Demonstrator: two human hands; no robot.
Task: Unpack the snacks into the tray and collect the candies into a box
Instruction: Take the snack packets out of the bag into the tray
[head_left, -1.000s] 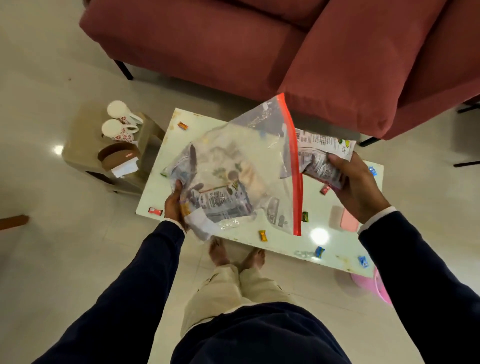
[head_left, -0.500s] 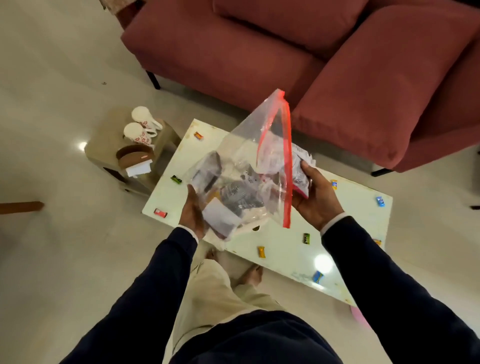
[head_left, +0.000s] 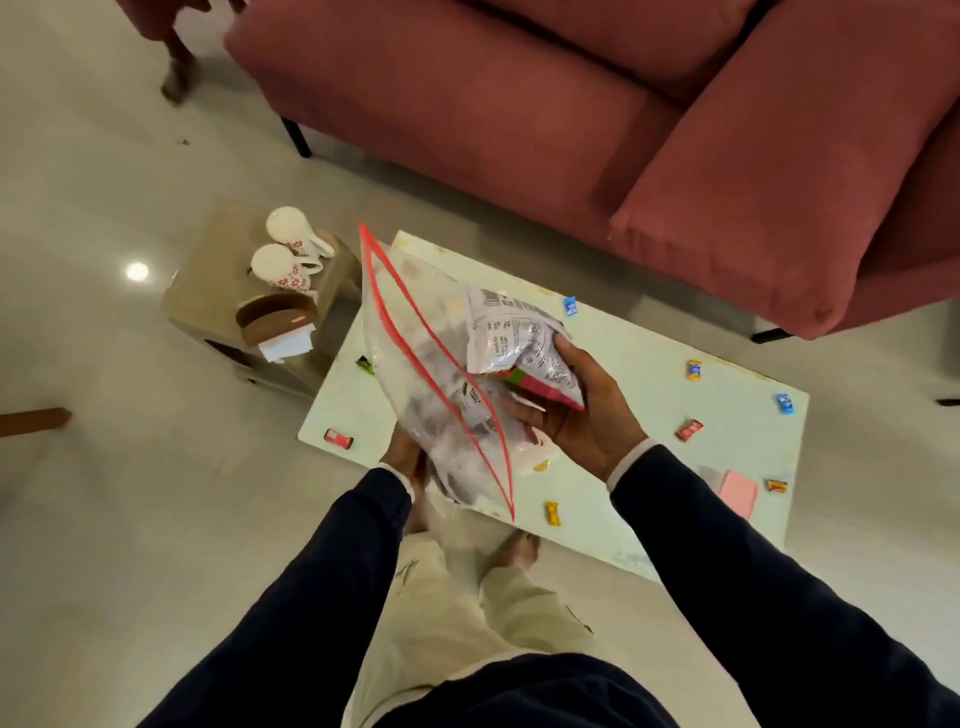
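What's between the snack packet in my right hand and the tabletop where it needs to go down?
Nothing visible blocks it. The right hand holds the snack packet at the mouth of the clear zip bag, above the white table. Only small scattered candies, such as the yellow candy, lie there. No tray is in view.

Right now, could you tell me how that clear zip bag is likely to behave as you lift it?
Probably floppy: the zip bag sags and creases around its packets while the left hand holds it from below. Its red-edged mouth gapes open, so tilting could spill contents. The film looks glossy, perhaps slippery.
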